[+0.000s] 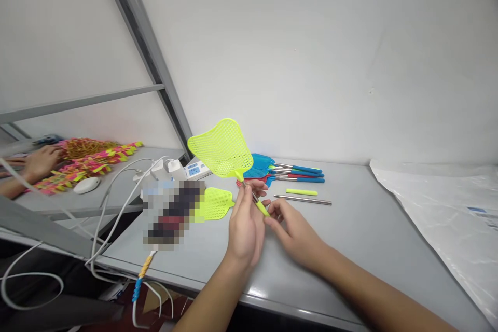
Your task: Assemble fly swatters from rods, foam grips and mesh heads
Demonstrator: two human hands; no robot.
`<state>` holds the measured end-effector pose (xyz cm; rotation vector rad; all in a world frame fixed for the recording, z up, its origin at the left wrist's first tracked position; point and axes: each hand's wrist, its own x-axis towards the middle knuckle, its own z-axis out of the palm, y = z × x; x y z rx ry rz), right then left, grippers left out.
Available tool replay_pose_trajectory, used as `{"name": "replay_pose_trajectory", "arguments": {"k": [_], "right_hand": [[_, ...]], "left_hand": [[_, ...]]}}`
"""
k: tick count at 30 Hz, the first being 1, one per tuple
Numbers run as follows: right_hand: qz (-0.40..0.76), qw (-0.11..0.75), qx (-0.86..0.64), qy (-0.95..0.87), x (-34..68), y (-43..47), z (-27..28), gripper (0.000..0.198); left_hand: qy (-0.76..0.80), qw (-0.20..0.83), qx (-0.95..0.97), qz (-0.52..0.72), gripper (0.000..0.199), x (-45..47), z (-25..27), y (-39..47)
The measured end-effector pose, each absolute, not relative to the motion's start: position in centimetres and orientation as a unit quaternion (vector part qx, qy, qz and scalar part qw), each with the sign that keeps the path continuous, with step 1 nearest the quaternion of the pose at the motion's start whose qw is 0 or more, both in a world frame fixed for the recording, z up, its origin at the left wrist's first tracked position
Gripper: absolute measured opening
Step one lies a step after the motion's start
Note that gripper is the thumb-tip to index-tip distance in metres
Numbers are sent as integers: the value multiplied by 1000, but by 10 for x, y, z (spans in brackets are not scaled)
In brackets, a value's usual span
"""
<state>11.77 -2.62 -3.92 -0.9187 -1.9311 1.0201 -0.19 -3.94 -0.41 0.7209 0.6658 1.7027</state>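
Observation:
A yellow-green fly swatter is held up above the table, its head tilted to the upper left. My left hand is closed around its metal shaft just below the head. At the lower end, my right hand pinches the yellow-green grip. On the table behind my left hand lies a second yellow-green swatter head. Beyond my hands, a loose yellow-green handle grip and a bare metal rod lie side by side. Several blue and red fly swatters are stacked at the back.
A power strip with white plugs and cables stands at the left, near a blurred-out object. Clear plastic wrap covers the right side. Past a metal frame, another person's hand rests near colourful strung items.

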Motion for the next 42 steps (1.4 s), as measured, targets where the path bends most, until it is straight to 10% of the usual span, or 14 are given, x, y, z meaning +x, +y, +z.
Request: {"name": "replay_pose_trajectory", "arguments": {"k": [19,31,42], "right_hand": [[321,247,-371,-836,122,-36,-32,21],[285,318,-350,-834,124,-31,-12,38],[331,127,-395,-848,211,-3,23,37]], "left_hand": [[335,549,298,706,31,-16,-35,-67],[313,447,356,758,30,4,8,-53],[281,426,260,820,25,-13,-7,-42]]}}
